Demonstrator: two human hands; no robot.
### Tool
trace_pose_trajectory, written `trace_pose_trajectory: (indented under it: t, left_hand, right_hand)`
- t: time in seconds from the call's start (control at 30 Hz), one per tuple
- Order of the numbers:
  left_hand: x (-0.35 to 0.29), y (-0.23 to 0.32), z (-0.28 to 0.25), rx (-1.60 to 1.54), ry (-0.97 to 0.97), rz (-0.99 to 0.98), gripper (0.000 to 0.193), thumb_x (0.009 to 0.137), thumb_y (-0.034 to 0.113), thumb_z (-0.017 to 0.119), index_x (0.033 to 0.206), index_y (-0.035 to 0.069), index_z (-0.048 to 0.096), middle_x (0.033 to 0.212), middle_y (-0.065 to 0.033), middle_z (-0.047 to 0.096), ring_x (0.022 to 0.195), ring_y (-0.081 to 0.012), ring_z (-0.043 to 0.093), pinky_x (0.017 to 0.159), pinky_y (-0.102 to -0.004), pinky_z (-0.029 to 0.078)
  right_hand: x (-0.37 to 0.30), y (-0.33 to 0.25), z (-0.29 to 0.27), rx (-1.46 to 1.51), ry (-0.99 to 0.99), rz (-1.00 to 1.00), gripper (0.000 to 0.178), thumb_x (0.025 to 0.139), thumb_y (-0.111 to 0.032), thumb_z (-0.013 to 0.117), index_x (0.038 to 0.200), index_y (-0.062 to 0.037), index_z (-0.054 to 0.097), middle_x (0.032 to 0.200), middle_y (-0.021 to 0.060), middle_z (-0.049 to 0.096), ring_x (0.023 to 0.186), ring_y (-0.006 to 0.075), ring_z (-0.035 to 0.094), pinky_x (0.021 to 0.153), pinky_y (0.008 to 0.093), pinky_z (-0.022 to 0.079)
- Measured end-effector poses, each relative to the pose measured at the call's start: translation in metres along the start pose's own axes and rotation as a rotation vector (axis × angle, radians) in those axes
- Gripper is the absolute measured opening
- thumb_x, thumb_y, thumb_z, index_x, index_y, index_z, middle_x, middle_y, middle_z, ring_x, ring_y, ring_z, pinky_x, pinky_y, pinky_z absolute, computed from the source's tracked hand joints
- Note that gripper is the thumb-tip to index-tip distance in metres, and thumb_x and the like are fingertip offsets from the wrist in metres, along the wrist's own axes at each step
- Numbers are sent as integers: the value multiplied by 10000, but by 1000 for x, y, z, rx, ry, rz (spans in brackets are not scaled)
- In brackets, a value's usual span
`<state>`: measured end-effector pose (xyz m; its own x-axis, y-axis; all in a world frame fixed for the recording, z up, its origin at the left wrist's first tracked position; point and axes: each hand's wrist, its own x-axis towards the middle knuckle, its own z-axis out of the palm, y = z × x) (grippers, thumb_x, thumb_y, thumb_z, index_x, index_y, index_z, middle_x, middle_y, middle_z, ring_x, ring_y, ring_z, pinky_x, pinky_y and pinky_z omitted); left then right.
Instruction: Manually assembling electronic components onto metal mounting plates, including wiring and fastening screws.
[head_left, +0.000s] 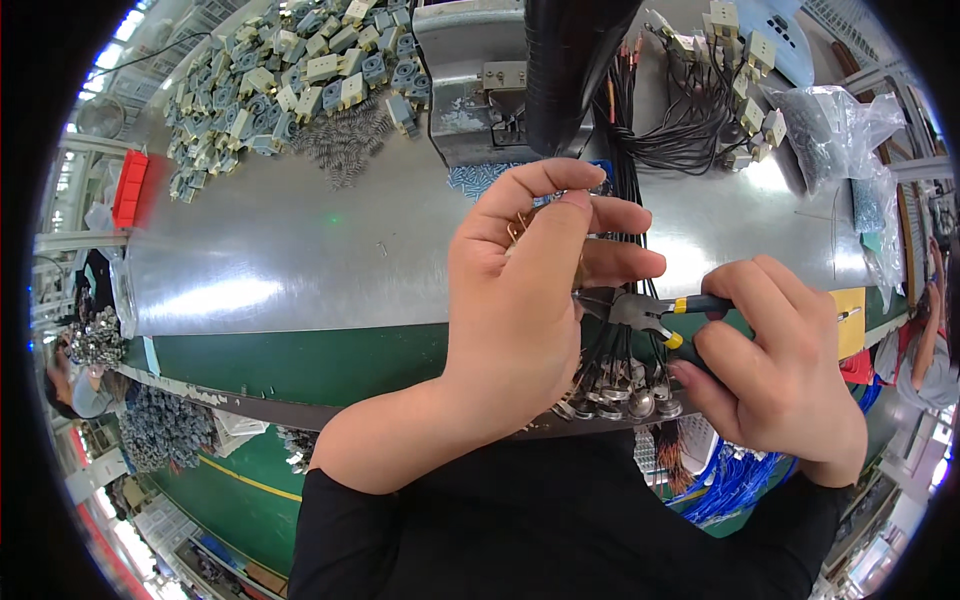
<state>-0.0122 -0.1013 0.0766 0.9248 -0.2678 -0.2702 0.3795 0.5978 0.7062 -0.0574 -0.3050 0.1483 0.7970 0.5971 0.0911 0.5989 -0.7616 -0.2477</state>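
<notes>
In the middle, my left hand (540, 260) is raised over the table edge, its thumb and index finger closed together. Small copper-coloured bent metal pieces (515, 230) show between the thumb and palm; the rest of them is hidden by the fingers. My right hand (780, 350) grips cutting pliers (637, 311) with black and yellow handles. The jaws point left and reach behind the left hand's heel, so what lies between them is hidden. Below the pliers, black cables with round silvery metal ends (615, 395) hang over the edge.
Grey-and-cream plastic parts (310, 75) pile up at far left, beside loose springs (340, 140). A metal machine (460, 80) with a black column stands ahead, blue screws (480, 180) at its foot. Far right are bundled black cables (680, 130) and clear plastic bags (830, 125).
</notes>
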Motion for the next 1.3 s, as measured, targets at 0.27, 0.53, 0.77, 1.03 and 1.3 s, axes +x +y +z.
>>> trace_pose_trajectory:
  t: [0.27,0.53,0.77,1.03,1.3]
  left_hand:
    - [8,7,0,-163,-25,-232,252,1080,112,523,1305,16,583,1110,-145,762,1005,-269,773,956,-433,617]
    - [9,7,3,-65,-26,-193,251,1078,106,539,1299,-3,589,1102,-154,752,996,-279,771,936,-439,631]
    - [5,-6,10,237,-24,188,251,1107,95,488,1299,-35,583,1082,-177,741,980,-290,772,892,-422,643]
    - [21,3,-2,-119,-76,-369,292,1062,122,570,1324,-7,577,1044,-148,752,960,-258,775,863,-429,641]
    - [13,-7,6,205,-74,30,289,1078,133,550,1319,-25,580,1008,-148,752,893,-278,782,845,-386,633]
  right_hand:
    - [7,30,4,-578,285,-430,249,621,-243,750,712,-66,601,927,64,667,641,168,494,484,271,329]
    - [10,18,-15,-234,-39,-154,289,683,-202,797,756,-32,576,1037,120,610,804,276,571,651,376,458]
    - [8,0,-23,520,-296,353,296,786,-165,822,777,-3,574,958,149,588,785,324,593,650,409,463]
    - [0,42,5,-704,271,-493,214,616,-147,722,746,-71,569,973,84,615,718,194,540,543,324,383]
    - [8,4,-23,351,-213,277,259,873,-168,786,792,24,631,882,128,597,774,296,583,694,409,478]
